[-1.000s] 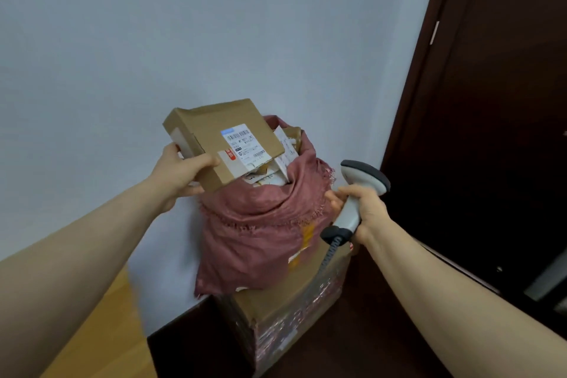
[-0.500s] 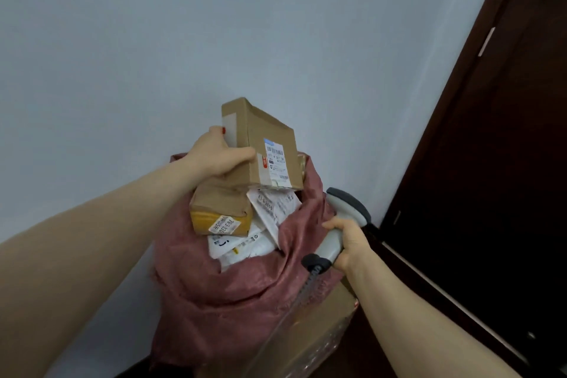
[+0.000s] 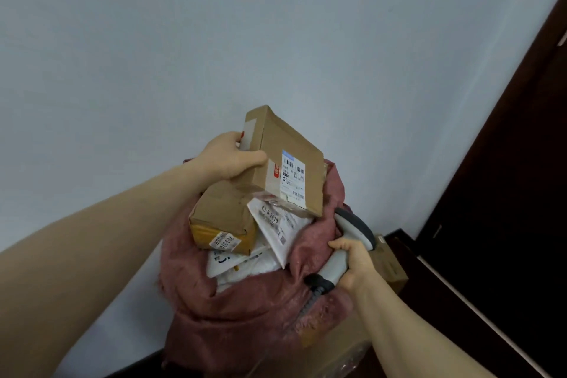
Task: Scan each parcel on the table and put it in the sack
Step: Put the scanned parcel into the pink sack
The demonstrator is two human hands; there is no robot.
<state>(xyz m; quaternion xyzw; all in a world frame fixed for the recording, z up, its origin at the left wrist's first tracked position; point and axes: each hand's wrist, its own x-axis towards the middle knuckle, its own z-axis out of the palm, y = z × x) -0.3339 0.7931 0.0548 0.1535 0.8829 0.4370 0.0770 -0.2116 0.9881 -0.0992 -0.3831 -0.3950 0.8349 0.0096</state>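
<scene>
head view: a cardboard parcel (image 3: 276, 147) is gripped by the curled fingers (image 3: 254, 159) of the left hand (image 3: 228, 159), just above the stuffed sack (image 3: 245, 316). its long axis slants down-right from the fingers, with the label turned to the camera. the scanner (image 3: 352, 230) is clasped in the right hand (image 3: 354, 265). release is judged to remain. the worktop is unseen.

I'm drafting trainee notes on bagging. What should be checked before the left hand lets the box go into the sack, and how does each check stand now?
1. Grip of the left hand on the cardboard box, thumb across its face: ok.
2. Box above the mouth of the sack: ok.
3. Room inside: not ok, the yellow-taped box and white mailer pile up to the rim.
4. Box already scanned: cannot tell.
5. Hold of the right hand on the scanner: ok.
</scene>
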